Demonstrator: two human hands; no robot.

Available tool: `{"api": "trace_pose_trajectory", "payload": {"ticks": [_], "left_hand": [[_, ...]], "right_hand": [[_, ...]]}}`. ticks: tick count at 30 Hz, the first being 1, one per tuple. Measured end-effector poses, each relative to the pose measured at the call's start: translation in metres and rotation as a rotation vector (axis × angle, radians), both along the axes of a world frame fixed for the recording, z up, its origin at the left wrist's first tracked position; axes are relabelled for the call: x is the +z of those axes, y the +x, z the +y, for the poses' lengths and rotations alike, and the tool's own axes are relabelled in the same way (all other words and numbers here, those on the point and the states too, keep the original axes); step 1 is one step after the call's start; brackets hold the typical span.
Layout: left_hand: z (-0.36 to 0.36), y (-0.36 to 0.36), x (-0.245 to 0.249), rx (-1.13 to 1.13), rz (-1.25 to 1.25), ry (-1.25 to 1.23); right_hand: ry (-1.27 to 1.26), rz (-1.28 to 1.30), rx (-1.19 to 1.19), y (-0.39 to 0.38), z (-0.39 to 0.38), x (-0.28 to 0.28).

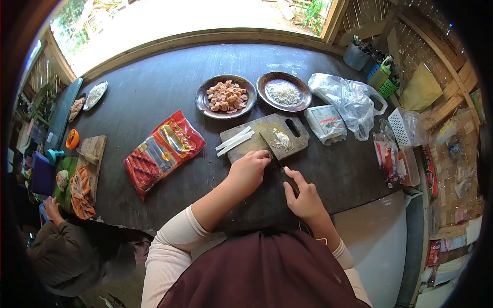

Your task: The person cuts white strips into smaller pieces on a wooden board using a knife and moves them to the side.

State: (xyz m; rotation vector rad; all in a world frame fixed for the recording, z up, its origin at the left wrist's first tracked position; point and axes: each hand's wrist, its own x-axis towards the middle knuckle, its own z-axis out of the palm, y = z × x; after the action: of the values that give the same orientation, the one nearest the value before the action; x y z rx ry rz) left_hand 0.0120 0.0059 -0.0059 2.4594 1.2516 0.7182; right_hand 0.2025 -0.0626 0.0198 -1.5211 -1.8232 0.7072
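Note:
My right hand [303,195] is closed round the handle of a dark knife [271,149], whose blade lies over the wooden cutting board [246,123]. At the board's front edge, my left hand [251,169] has its fingers pressed together beside the blade; what they hold, if anything, is hidden. Long white strips [235,141] lie on the board's left part, and small chopped white pieces [281,140] lie right of the blade. Behind the board are a plate of chopped pinkish-brown pieces [226,97] and a plate of white shreds [283,93].
A red package [164,154] lies left of the board. Plastic bags [349,97] and a white packet [326,124] are at the right. Far left, a co-worker's hand [52,209] is near an orange cloth [82,192] and a second board [92,164].

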Motion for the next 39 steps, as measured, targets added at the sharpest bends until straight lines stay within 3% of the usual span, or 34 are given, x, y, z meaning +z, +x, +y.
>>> {"api": "trace_pose_trajectory", "payload": {"ticks": [13, 16, 18, 22, 28, 36, 39], "left_hand": [[0.001, 0.000, -0.003, -0.002, 0.013, 0.007], [0.002, 0.000, -0.005, -0.003, 0.001, 0.014], [0.002, 0.000, -0.003, -0.002, -0.005, 0.018], [0.002, 0.000, -0.003, -0.002, -0.019, 0.030], [0.002, -0.001, -0.004, -0.011, -0.028, 0.047], [0.008, -0.003, -0.009, -0.046, -0.059, 0.011], [0.008, -0.003, -0.008, -0.035, -0.054, 0.007]], "right_hand": [[-0.102, 0.063, -0.006, 0.033, -0.048, 0.014], [0.000, 0.055, 0.048, 0.037, -0.047, 0.012], [-0.157, 0.081, 0.000, 0.034, -0.044, 0.022], [-0.164, 0.021, -0.009, 0.024, -0.029, 0.021], [-0.100, 0.142, 0.020, 0.020, -0.012, 0.003], [-0.265, 0.137, -0.073, 0.018, -0.022, 0.014], [-0.144, 0.133, -0.031, 0.022, -0.011, 0.001]]}}
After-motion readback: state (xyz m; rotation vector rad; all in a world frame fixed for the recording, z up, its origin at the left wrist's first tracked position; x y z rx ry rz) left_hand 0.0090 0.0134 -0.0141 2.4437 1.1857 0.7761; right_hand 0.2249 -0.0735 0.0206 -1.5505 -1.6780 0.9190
